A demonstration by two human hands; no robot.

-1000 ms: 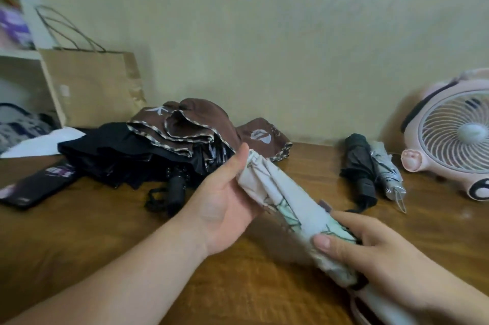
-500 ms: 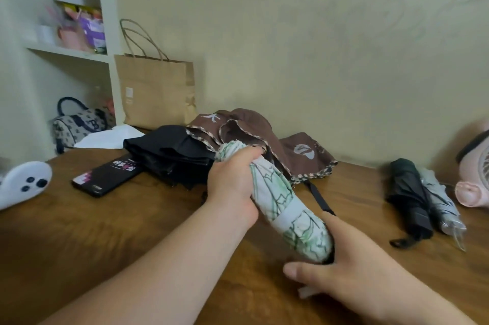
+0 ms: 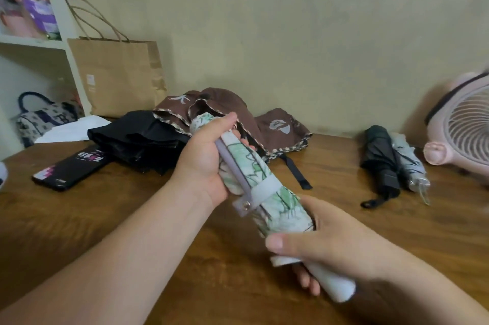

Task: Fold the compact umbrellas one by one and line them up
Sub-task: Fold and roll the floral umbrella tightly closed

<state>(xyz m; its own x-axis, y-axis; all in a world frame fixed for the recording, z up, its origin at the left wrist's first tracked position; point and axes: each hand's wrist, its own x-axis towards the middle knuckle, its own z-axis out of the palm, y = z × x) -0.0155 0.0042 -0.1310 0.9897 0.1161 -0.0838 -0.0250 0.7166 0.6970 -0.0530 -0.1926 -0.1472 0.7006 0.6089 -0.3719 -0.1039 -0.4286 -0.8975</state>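
Head view: at frame centre we hold the white umbrella (image 3: pixel 260 187) above the table (image 3: pixel 105 219), left hand (image 3: pixel 205 160) clenched around its top, right hand (image 3: pixel 336 248) wrapped around its handle end, strap (image 3: pixel 260 190) wound round. Two folded umbrellas (image 3: pixel 391 160) lie side by side at right.

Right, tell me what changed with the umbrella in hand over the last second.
The left hand slid up the white and green umbrella to grip its far end; the strap is now wrapped round the canopy. The right hand shifted down onto the handle. The black umbrella and grey umbrella by the fan stayed put.
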